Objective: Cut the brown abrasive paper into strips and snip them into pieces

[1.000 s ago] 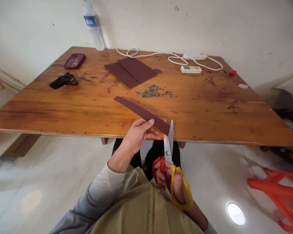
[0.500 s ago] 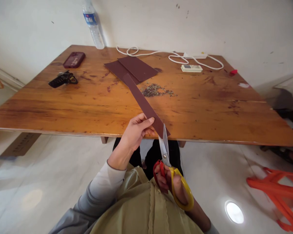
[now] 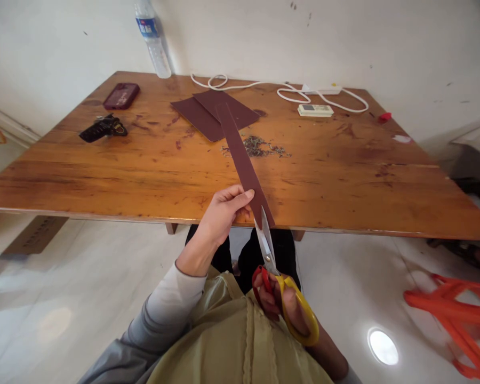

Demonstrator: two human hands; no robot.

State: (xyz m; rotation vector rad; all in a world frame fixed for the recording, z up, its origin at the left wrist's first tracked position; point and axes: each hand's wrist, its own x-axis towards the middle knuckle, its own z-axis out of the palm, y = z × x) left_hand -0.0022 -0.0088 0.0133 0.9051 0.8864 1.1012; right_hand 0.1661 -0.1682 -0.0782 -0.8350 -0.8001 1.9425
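Note:
My left hand [image 3: 224, 213] pinches a long dark-red strip of stiff sheet [image 3: 242, 154] near its lower end, thumb on top. The strip slants up and away over the wooden table [image 3: 144, 176]. My right hand [image 3: 278, 298] grips scissors [image 3: 269, 256] with one red and one yellow handle. Their slightly parted blades meet the strip's near end, at the table's front edge. Two larger dark-red sheets [image 3: 196, 117] overlap on the table, partly behind the strip's far end. Right of the strip lies a pile of small cut scraps [image 3: 260, 146].
At the back stand a plastic bottle [image 3: 154, 45] and a white power strip [image 3: 320, 90] with its looping cord. A remote control [image 3: 315, 110] lies before it. On the left are a phone-shaped dark-red case [image 3: 122, 96] and a black hair clip [image 3: 103, 128]. An orange stool [image 3: 456, 304] stands at right.
The strip has turned more upright, its far end swinging right and away over the sheets. The scissor blades have shifted left along the strip's near end.

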